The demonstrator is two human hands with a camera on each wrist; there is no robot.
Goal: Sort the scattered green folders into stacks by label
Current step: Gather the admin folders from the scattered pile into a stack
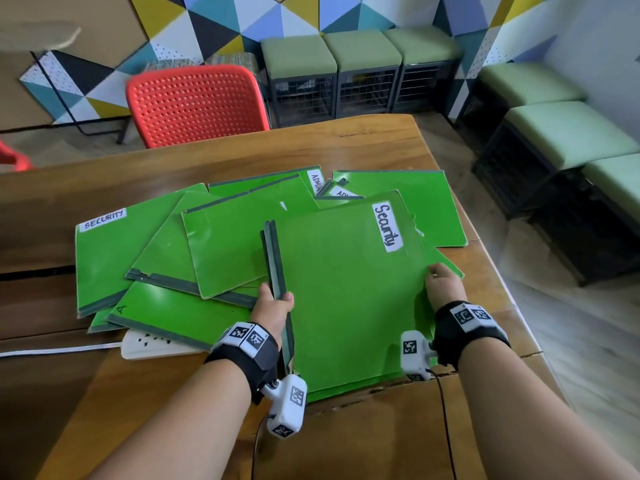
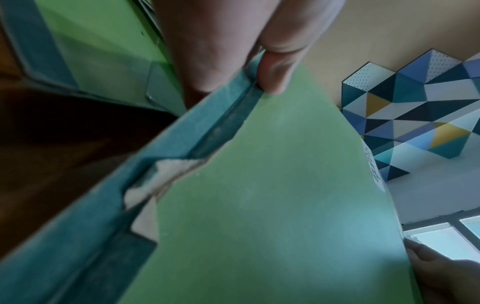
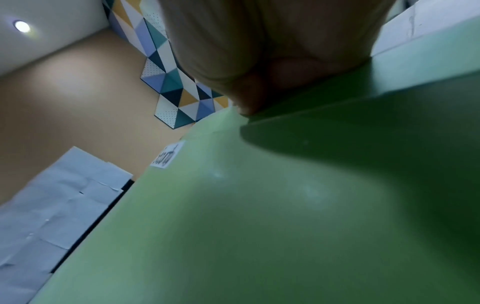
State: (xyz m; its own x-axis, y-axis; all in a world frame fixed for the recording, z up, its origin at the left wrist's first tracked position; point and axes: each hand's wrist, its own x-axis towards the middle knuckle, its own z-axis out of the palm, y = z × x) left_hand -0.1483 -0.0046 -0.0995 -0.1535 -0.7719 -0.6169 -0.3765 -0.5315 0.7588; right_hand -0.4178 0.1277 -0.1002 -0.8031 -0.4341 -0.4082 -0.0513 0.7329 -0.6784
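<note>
I hold up a green folder labelled "Security" (image 1: 349,289) with both hands, tilted above the table. My left hand (image 1: 275,303) pinches its dark spine (image 2: 226,121), thumb on top. My right hand (image 1: 443,282) grips its right edge; the right wrist view shows the same folder (image 3: 259,205) under the fingers. Behind it lie several scattered green folders: one labelled "SECURITY" (image 1: 104,251) at the left, an unlabelled one (image 1: 235,244) in the middle, and two labelled "ADMIN" (image 1: 316,180) at the back. Another folder (image 1: 429,202) lies at the back right.
The folders lie on a wooden table (image 1: 207,157). A white power strip (image 1: 152,344) with its cable sticks out from under the pile at the left. A red chair (image 1: 197,102) stands behind the table. Green stools (image 1: 363,53) line the walls.
</note>
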